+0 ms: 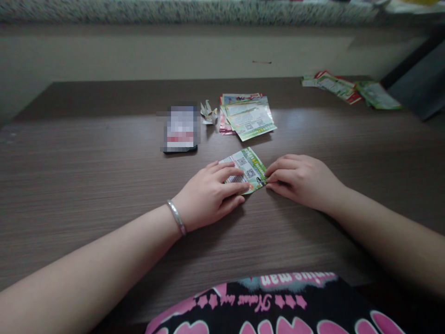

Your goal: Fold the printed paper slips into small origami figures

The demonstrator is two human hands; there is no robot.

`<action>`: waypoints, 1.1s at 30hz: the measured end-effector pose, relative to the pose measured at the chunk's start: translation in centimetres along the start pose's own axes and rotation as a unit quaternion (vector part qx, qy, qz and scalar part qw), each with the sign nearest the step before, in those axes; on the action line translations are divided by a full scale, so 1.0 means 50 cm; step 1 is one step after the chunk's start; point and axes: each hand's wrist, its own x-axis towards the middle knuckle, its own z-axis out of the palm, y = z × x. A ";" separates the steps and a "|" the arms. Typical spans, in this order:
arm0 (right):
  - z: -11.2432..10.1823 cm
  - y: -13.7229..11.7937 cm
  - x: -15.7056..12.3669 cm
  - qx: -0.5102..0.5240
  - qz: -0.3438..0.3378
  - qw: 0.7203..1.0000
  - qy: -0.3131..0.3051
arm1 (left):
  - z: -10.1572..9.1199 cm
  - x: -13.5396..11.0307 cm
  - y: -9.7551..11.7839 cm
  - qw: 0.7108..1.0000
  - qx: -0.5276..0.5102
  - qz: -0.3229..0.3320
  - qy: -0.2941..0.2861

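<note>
A small green and white printed sheet of paper (pixel 251 163), with two square codes on it, lies on the table between my hands. It looks folded. My left hand (pixel 217 190) rests over its left part with the fingers spread and flat, hiding some of the print. At the sheet's right corner, my right hand (pixel 299 178) has its thumb and fingertips pinched together on the edge. A silver bangle circles my left wrist.
Beyond the sheet, a pile of printed leaflets (pixel 248 116) stands beside a small folded paper figure (pixel 208 112) and a phone (pixel 181 130) with a blurred screen. More papers (pixel 342 88) lie at the back right. A wall (pixel 156 53) borders the table's (pixel 86 185) far edge.
</note>
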 end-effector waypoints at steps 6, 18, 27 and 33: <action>0.006 0.001 0.001 -0.011 -0.028 1.000 0.006 | 0.001 0.006 0.008 0.999 -0.026 -0.005 0.038; 0.017 -0.015 0.011 -0.031 0.012 0.999 0.010 | 0.011 0.034 -0.014 0.985 -0.065 -0.139 0.083; 0.024 -0.023 0.018 -0.049 0.031 0.998 0.012 | 0.012 0.040 -0.018 0.986 -0.045 -0.145 0.073; 0.034 -0.020 0.014 -0.044 0.012 0.998 0.045 | 0.012 0.041 -0.022 0.985 -0.053 -0.145 0.071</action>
